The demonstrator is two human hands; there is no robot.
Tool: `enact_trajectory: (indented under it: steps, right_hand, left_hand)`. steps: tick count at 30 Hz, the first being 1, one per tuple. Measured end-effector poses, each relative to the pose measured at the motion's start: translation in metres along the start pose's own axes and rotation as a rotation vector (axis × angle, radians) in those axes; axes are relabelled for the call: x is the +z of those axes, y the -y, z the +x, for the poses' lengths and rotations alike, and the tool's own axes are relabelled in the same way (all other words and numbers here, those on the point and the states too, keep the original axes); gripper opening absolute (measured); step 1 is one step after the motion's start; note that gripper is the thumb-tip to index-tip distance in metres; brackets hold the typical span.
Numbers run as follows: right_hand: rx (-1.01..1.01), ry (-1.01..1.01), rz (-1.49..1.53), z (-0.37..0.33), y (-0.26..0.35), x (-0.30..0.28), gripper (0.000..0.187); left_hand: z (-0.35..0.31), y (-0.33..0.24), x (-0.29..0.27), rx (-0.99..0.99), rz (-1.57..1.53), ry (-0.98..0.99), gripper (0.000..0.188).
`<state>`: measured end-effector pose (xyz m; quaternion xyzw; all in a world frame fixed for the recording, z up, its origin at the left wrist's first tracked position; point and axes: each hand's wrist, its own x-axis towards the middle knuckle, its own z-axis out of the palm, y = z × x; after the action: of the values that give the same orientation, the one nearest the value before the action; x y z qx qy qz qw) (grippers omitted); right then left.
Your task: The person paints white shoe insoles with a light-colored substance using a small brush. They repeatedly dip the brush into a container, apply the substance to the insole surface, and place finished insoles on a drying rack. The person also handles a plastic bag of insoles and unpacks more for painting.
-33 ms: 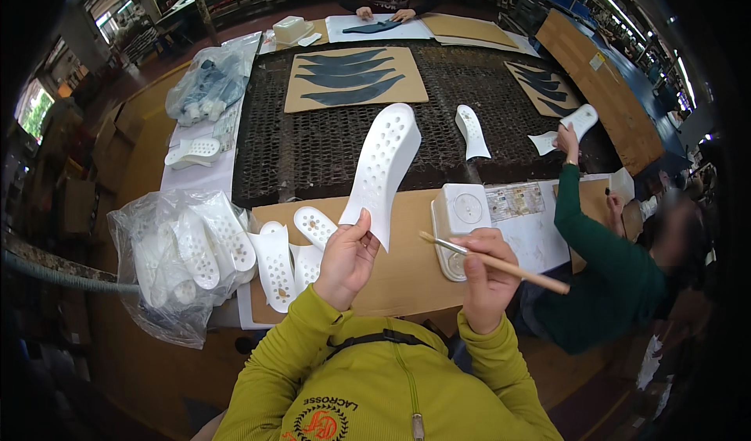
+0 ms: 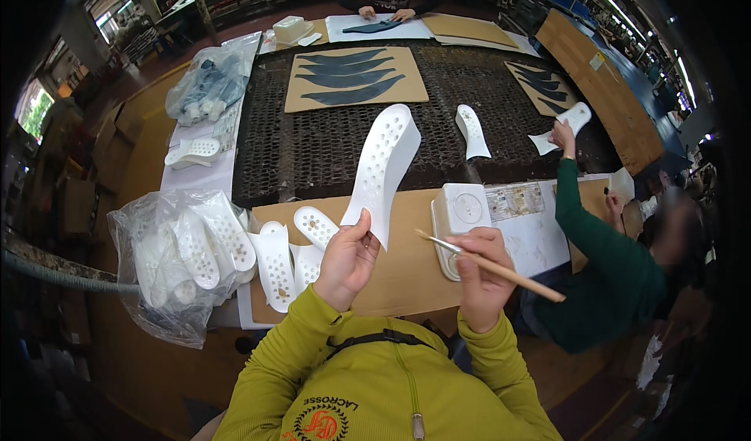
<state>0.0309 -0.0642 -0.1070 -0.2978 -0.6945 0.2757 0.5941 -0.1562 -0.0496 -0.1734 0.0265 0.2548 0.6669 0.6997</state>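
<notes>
My left hand point(image 2: 348, 261) grips the narrow end of a white wedge shoe sole point(image 2: 383, 159), its face dotted with holes and its broad end raised away from me. In my right hand point(image 2: 485, 277) is a paintbrush point(image 2: 508, 274) with a wooden handle, held like a pen. The bristles point left and stay apart from the sole. Just beyond this hand stands a white plastic container point(image 2: 461, 210) on the brown cardboard point(image 2: 383, 285). More white soles point(image 2: 275, 265) lie left of my left hand, beside a clear plastic bag point(image 2: 192, 245) full of them.
A dark mesh table point(image 2: 313, 155) spreads ahead, with cardboard bearing dark blue curved pieces point(image 2: 352, 93) and another white sole point(image 2: 472, 132). At the right, a co-worker's hand point(image 2: 563, 136) holds a white sole. Another person's hands point(image 2: 403, 14) work at the far edge.
My brush has shifted very slightly to the left. The co-worker's hand at the right has moved a little left with its sole. My left hand and its sole have hardly moved.
</notes>
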Motion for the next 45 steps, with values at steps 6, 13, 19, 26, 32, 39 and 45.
enact_trajectory:
  steps: [6, 13, 19, 26, 32, 39, 45]
  right_hand:
    - [-0.159, 0.132, -0.301, 0.002, -0.006, 0.014, 0.027]
    - [-0.255, 0.316, -0.209, -0.005, 0.003, 0.016, 0.029]
    - [-0.060, 0.099, -0.162, 0.009, -0.001, 0.019, 0.026]
    - [0.246, 0.449, 0.237, -0.014, 0.015, 0.007, 0.023]
    - [0.359, 0.124, 1.209, 0.008, 0.010, -0.042, 0.021]
    - [0.099, -0.172, 0.669, 0.012, 0.012, -0.069, 0.021]
    - [0.056, -0.234, 0.055, 0.003, 0.016, -0.053, 0.018]
  left_hand:
    - [-0.006, 0.001, -0.002, -0.216, -0.233, 0.115, 0.020]
    - [-0.004, -0.008, 0.001, -0.288, -0.405, 0.212, 0.018]
    - [-0.011, -0.008, 0.001, -0.279, -0.295, 0.238, 0.018]
    - [-0.005, -0.020, -0.001, -0.203, -0.343, 0.251, 0.019]
    - [0.015, -0.014, -0.020, -0.046, -0.102, 0.336, 0.026]
    - [0.029, -0.037, -0.053, 0.840, 0.869, 0.370, 0.023]
    - [0.013, -0.046, -0.043, 1.186, 1.147, 0.374, 0.033]
